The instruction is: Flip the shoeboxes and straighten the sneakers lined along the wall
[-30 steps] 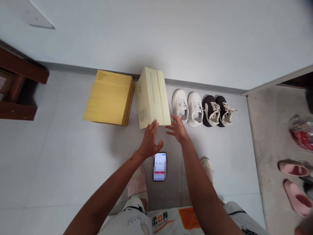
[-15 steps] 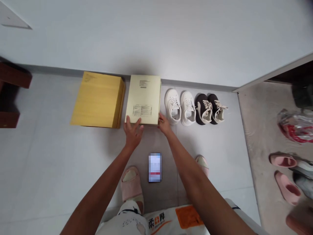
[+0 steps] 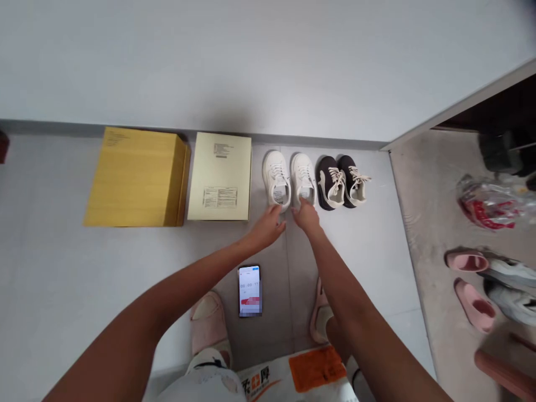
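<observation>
- on the floor (image 3: 79, 290), close to the foot of the wall (image 3: 259, 67), a row runs from left to right: yellow box (image 3: 132, 181), cream box (image 3: 220, 176), two white shoes, two dark shoes.
- the left white shoe (image 3: 275, 167) and the right white shoe (image 3: 302, 166) stand upright side by side, toes to the wall, openings toward the person.
- the left hand (image 3: 267, 228) is at the heel of the left white shoe, fingers slightly bent, thumb apart from them, nothing seen between; i cannot tell whether the fingertips touch the heel.
- the right hand (image 3: 307, 218) is at the heel of the right white shoe, fingers over the opening's near edge; how far they are closed, and whether they grip it, i cannot tell.
- just right of this pair are the dark shoes (image 3: 325, 181), with pale laces, also toes to the wall.
- the cream box has printed text on top; a narrow gap parts it from the yellow box.
- below the left forearm a phone (image 3: 250, 290) lies screen up, between the person's feet in pink slippers (image 3: 208, 329).
- at the bottom edge is a white bag (image 3: 274, 375) with an orange patch.
- far right, more footwear (image 3: 475, 307) and a clear plastic bag (image 3: 486, 204) with red on it.
</observation>
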`<act>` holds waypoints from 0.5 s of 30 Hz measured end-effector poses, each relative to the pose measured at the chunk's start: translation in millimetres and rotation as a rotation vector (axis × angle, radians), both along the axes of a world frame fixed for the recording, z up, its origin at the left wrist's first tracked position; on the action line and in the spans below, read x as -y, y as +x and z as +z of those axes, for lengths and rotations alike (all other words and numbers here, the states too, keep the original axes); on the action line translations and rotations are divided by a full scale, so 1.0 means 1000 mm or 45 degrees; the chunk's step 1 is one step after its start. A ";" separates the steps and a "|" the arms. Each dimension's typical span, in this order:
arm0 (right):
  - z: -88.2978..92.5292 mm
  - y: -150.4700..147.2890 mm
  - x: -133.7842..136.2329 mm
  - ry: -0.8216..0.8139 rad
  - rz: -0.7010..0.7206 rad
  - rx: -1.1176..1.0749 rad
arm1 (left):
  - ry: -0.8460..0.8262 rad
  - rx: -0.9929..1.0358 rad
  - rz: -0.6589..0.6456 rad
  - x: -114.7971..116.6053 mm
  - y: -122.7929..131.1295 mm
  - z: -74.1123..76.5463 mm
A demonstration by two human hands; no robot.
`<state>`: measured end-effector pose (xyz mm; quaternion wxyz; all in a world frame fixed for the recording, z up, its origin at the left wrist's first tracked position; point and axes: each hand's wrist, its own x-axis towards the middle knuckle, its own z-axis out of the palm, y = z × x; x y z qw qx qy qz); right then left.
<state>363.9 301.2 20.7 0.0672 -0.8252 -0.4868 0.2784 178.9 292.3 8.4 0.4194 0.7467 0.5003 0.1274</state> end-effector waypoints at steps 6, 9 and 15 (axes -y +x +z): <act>-0.024 0.041 -0.005 0.424 -0.523 -0.527 | -0.206 -0.102 0.372 -0.054 0.066 -0.012; -0.032 0.063 0.000 0.505 -0.768 -1.022 | -0.250 0.371 0.726 -0.063 0.051 -0.023; -0.054 0.059 0.001 0.246 -0.770 -0.937 | -0.848 0.566 1.143 -0.047 0.028 -0.056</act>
